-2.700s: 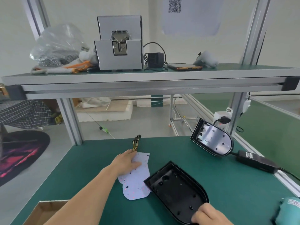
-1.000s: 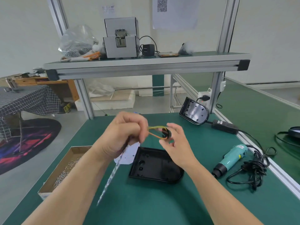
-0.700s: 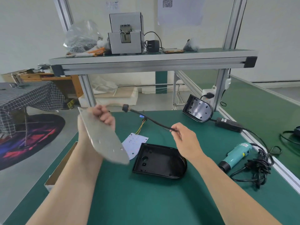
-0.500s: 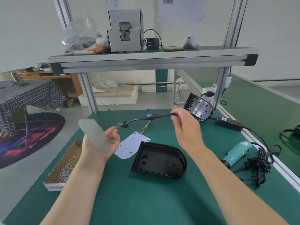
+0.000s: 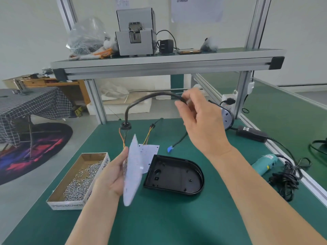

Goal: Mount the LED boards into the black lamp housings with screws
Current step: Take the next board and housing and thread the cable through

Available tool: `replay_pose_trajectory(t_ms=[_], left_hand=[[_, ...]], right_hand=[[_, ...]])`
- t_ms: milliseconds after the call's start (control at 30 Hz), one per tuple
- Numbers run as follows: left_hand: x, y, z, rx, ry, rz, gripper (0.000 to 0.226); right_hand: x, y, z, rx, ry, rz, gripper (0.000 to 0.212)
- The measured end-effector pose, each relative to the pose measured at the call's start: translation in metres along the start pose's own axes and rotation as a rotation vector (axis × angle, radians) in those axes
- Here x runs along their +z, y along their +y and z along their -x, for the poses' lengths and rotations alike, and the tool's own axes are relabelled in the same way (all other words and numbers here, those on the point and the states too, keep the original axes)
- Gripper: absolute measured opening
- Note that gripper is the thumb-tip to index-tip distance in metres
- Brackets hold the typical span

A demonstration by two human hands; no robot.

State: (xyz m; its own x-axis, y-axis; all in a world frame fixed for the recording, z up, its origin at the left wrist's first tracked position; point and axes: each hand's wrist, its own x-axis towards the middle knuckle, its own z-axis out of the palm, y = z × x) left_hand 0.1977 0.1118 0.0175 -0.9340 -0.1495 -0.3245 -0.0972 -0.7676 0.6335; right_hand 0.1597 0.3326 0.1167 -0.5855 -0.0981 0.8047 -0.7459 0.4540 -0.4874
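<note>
Green table [image 5: 177, 220] carries the empty black housing [image 5: 174, 175], open side up, beside a box of screws [image 5: 77, 179]. Above the table, the left hand [image 5: 111, 175] has its grip closed on an LED board [image 5: 132, 174], held edge-on; the right hand [image 5: 200, 124] pinches its black cable [image 5: 141, 101]. Best to thread the cable through the housing's hole first, then lay the board flat.

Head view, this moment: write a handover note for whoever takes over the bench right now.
Left hand holds an LED board on edge above the table. Right hand pinches its black cable, held high.
Black lamp housing lies open and empty on the green table; a second LED board lies flat at its far left corner. Screw box to the left, teal screwdriver to the right.
Done: nothing mounted in this housing.
Left: seat the board, drive the screws.
</note>
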Motion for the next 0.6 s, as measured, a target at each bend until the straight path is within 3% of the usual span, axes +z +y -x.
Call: replay_pose_trajectory(t_ms=[67, 133, 200, 300, 600], left_hand=[[-0.003, -0.005, 0.001, 0.067, -0.06, -0.081, 0.063], [-0.003, -0.007, 0.002, 0.075, -0.054, -0.109, 0.061], [-0.009, -0.007, -0.001, 0.086, 0.016, -0.131, 0.055], [-0.011, -0.006, 0.005, 0.158, 0.073, -0.213, 0.027], [-0.025, -0.012, 0.008, 0.206, 0.096, -0.334, 0.024]], right_hand=[[-0.007, -0.014, -0.007, 0.017, -0.001, -0.079, 0.013], [-0.013, -0.03, -0.013, 0.001, -0.023, -0.138, 0.01], [-0.017, -0.042, -0.018, -0.03, -0.029, -0.176, 0.006], [-0.019, -0.056, -0.025, -0.08, -0.012, -0.22, 0.01], [0.005, -0.066, -0.047, -0.096, 0.003, -0.302, 0.011]])
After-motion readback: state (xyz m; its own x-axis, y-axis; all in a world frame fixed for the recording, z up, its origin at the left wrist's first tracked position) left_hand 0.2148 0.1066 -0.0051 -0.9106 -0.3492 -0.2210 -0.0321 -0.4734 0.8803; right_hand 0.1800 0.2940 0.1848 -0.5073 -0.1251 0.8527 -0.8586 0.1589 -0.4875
